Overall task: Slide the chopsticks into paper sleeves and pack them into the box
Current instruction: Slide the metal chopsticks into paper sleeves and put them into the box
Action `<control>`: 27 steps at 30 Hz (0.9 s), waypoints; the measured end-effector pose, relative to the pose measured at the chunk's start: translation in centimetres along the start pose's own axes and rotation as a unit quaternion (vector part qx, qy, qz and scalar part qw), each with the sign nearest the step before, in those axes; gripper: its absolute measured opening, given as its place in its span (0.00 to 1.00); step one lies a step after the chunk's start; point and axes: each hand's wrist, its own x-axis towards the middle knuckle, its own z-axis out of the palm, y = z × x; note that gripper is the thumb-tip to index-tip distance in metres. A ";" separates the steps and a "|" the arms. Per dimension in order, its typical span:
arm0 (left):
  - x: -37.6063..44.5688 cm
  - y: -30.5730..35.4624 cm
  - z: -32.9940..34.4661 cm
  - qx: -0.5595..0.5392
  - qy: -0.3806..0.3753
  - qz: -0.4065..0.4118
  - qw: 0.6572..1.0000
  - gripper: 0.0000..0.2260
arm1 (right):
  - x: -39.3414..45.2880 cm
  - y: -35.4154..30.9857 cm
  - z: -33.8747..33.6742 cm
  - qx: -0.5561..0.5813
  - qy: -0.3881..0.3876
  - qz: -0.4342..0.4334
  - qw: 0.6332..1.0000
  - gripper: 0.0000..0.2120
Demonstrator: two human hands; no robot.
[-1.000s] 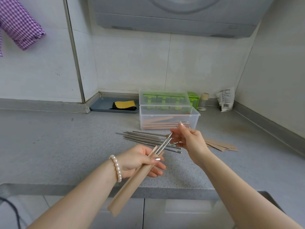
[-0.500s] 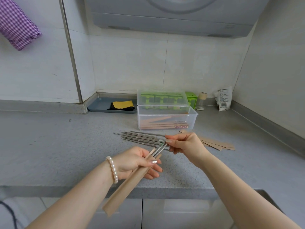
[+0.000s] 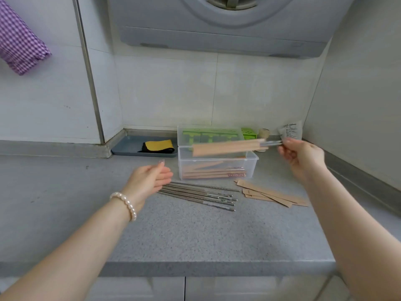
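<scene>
Head view: right hand (image 3: 301,157) pinches the bare metal ends of a sleeved chopstick pair (image 3: 227,147), held level above the open clear box (image 3: 218,165), not touching it. Left hand (image 3: 149,181) empty, fingers straight and together, just beside loose chopsticks (image 3: 199,195) on the counter (image 3: 195,231); spare sleeves (image 3: 271,194) lie right of them

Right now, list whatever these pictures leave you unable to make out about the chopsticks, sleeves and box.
- Sleeved pair, head view: motion blur; how the right hand closes its grip on the metal ends is unclear.
- Clear box: the held sleeve crosses its opening and the wall is hazy, so the packed count is uncertain.
- Loose chopsticks: their near ends lie behind the open left hand.
- Empty sleeves: overlapping, number unclear.
</scene>
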 end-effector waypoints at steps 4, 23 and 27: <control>0.2 -1.3 1.0 0.045 -0.021 -0.026 0.998 0.09 | 2.8 0.3 1.1 0.043 0.124 -0.029 0.991 0.03; -0.4 -3.0 1.6 0.072 -0.085 -0.062 0.992 0.07 | 7.6 8.4 7.7 -0.613 -0.003 0.015 0.790 0.27; -0.4 -3.1 1.9 0.068 -0.087 -0.064 0.992 0.07 | 8.0 8.1 5.6 -0.566 0.032 -0.091 0.819 0.18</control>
